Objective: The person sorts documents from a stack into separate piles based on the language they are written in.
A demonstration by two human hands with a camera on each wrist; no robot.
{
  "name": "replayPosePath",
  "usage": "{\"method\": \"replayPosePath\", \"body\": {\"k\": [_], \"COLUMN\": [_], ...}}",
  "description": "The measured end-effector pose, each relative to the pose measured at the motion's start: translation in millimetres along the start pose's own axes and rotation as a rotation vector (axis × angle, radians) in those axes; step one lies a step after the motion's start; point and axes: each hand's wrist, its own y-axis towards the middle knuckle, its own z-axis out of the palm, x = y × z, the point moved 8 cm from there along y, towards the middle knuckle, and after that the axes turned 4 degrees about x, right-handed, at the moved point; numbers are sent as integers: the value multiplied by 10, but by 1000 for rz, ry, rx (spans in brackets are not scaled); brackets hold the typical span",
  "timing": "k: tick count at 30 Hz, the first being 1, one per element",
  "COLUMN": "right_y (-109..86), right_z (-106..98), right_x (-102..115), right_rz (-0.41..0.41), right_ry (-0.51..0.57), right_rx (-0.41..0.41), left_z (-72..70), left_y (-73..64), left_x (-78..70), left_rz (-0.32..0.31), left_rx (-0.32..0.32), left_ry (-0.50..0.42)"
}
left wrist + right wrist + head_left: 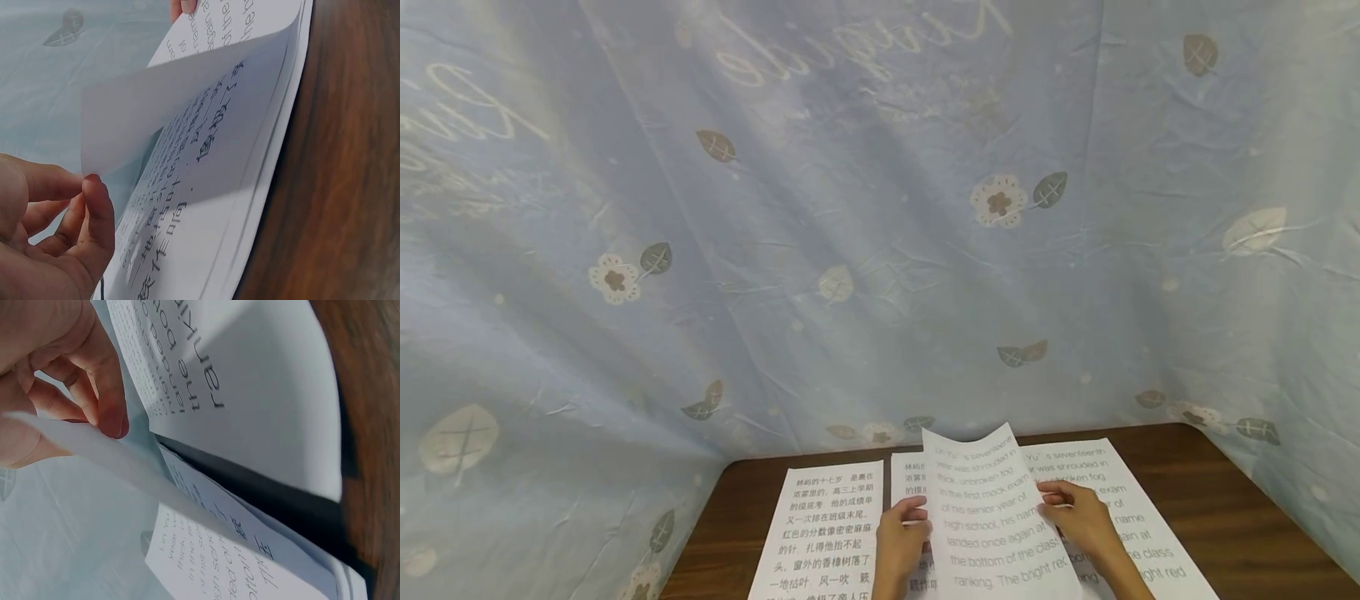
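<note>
A white sheet of paper [985, 525] printed with large English text stands raised and curved between the two hands, its top corners lifted. At its left edge, my left hand [901, 546] pinches the paper between thumb and forefinger; the left wrist view shows this pinch at a corner. My right hand [1086, 521] holds the right edge, with thumb and fingers on either side of the sheet in the right wrist view. Beneath the raised sheet lies a stack of paper [206, 206] with Chinese text on top, partly hidden by it.
To the left, another page of Chinese text [827, 517] lies flat on the dark wooden table [730, 517]. An English page [1138, 533] lies on the right, under my right hand. A pale blue curtain [880, 292] with leaves and flowers hangs behind the table.
</note>
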Motion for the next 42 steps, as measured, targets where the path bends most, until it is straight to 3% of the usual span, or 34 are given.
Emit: {"method": "replayPosePath", "body": {"k": [6, 12, 17, 42], "right_y": [-12, 4, 15, 6], "right_z": [-78, -169, -229, -726], "right_x": [-75, -115, -173, -406], "right_rz": [29, 36, 53, 86], "right_ry": [42, 49, 52, -2], "right_rx": [17, 15, 14, -1], "left_z": [82, 155, 269, 765], "left_y": [9, -9, -36, -104], "left_x": [54, 12, -14, -60], "left_rz": [-11, -7, -15, -25], "left_rx": [13, -3, 19, 48], "left_ry": [-24, -33, -70, -126]}}
